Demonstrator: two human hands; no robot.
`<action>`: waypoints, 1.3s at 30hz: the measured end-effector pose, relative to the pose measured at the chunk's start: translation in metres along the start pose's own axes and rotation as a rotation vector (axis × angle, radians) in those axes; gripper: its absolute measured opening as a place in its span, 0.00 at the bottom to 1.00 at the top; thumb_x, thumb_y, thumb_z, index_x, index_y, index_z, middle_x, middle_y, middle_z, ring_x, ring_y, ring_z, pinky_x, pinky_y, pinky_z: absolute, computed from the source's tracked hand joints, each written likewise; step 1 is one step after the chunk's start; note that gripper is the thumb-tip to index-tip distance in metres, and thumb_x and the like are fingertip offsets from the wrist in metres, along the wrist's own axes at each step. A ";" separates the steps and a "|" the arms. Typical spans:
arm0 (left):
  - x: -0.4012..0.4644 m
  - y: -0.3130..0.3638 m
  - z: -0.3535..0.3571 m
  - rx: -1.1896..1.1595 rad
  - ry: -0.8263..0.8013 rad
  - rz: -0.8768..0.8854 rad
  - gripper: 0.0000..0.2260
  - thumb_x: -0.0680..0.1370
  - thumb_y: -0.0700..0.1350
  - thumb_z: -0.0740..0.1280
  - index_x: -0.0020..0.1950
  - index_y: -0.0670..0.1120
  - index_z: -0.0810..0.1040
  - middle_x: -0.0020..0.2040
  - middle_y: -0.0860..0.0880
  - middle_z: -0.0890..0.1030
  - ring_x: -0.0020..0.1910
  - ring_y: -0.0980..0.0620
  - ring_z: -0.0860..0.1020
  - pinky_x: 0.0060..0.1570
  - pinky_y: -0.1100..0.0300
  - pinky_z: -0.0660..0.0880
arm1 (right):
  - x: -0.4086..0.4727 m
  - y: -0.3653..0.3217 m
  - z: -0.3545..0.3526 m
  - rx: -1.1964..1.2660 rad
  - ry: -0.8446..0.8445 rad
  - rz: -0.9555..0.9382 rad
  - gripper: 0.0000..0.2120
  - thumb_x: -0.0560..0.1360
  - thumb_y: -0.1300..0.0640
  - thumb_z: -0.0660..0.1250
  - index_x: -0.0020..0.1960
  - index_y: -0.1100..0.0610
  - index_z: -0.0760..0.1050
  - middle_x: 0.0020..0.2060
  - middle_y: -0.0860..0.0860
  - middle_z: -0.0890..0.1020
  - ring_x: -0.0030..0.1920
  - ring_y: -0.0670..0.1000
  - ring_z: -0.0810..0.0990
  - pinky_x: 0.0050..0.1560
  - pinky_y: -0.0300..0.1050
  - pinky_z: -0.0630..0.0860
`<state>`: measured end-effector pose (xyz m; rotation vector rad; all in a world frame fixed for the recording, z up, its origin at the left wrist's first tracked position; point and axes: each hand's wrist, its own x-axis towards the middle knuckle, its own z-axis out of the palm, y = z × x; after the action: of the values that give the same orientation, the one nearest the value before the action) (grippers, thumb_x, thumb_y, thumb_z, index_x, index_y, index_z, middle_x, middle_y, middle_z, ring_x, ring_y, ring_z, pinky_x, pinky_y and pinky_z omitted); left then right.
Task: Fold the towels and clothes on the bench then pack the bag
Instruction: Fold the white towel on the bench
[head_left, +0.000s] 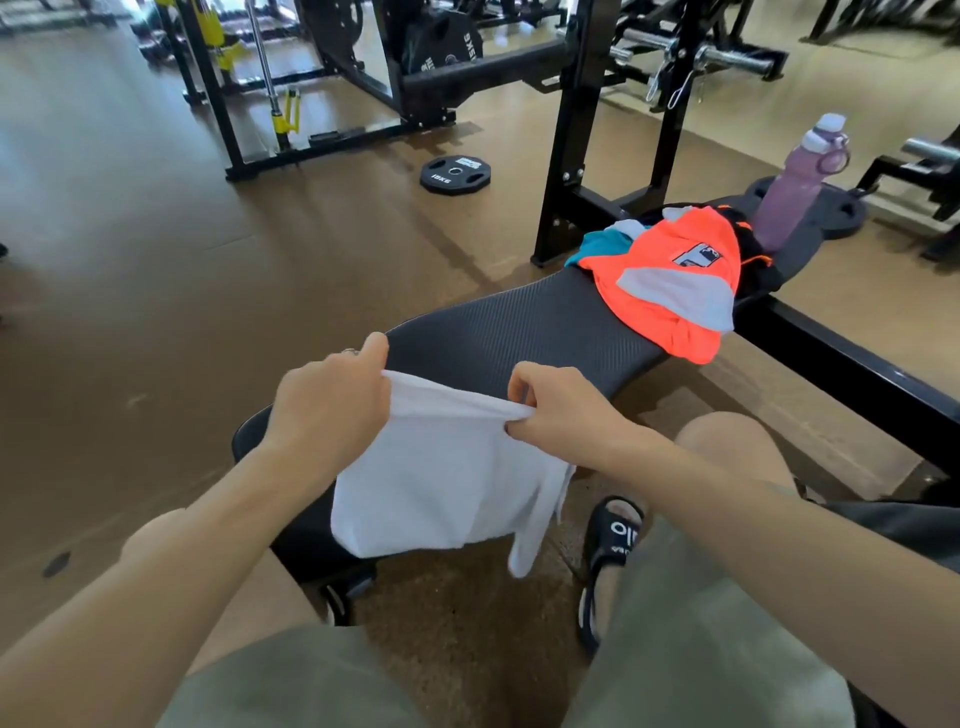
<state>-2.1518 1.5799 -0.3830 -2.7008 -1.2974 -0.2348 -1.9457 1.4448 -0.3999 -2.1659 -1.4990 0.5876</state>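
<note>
Nearest, over the near end of the black padded bench (498, 332), the left hand (327, 410) and right hand (558, 415) each pinch the top edge of a soft white terry towel (441, 493), which hangs limp. It looks light and floppy, best held at its corners. Farther along lies an orange and white sports shirt (670, 280) on other clothes, then a purple water bottle (795, 187).

Olive shorts (691, 649), black slides (613, 540)
</note>
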 end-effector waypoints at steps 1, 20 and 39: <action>0.004 -0.004 -0.001 0.012 -0.005 -0.043 0.07 0.78 0.36 0.58 0.47 0.46 0.63 0.33 0.49 0.72 0.27 0.47 0.68 0.29 0.57 0.58 | 0.002 0.002 -0.004 -0.029 0.010 0.015 0.07 0.71 0.55 0.71 0.43 0.51 0.72 0.41 0.48 0.80 0.42 0.53 0.78 0.40 0.50 0.75; 0.008 0.075 0.011 -0.762 -0.199 0.331 0.07 0.81 0.49 0.68 0.58 0.56 0.73 0.52 0.58 0.78 0.51 0.56 0.78 0.50 0.59 0.79 | -0.007 -0.006 -0.037 0.125 0.083 -0.222 0.19 0.75 0.62 0.70 0.36 0.42 0.69 0.31 0.42 0.74 0.35 0.40 0.73 0.34 0.31 0.67; 0.013 0.066 -0.025 -0.660 -0.173 0.236 0.12 0.81 0.45 0.64 0.42 0.53 0.64 0.30 0.54 0.70 0.27 0.54 0.67 0.27 0.61 0.65 | 0.001 0.005 -0.051 0.297 -0.083 0.179 0.05 0.76 0.55 0.68 0.51 0.55 0.78 0.46 0.54 0.81 0.46 0.54 0.82 0.37 0.44 0.76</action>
<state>-2.0947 1.5442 -0.3591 -3.4636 -1.0580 -0.4844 -1.9122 1.4385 -0.3610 -2.0733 -1.1771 0.9090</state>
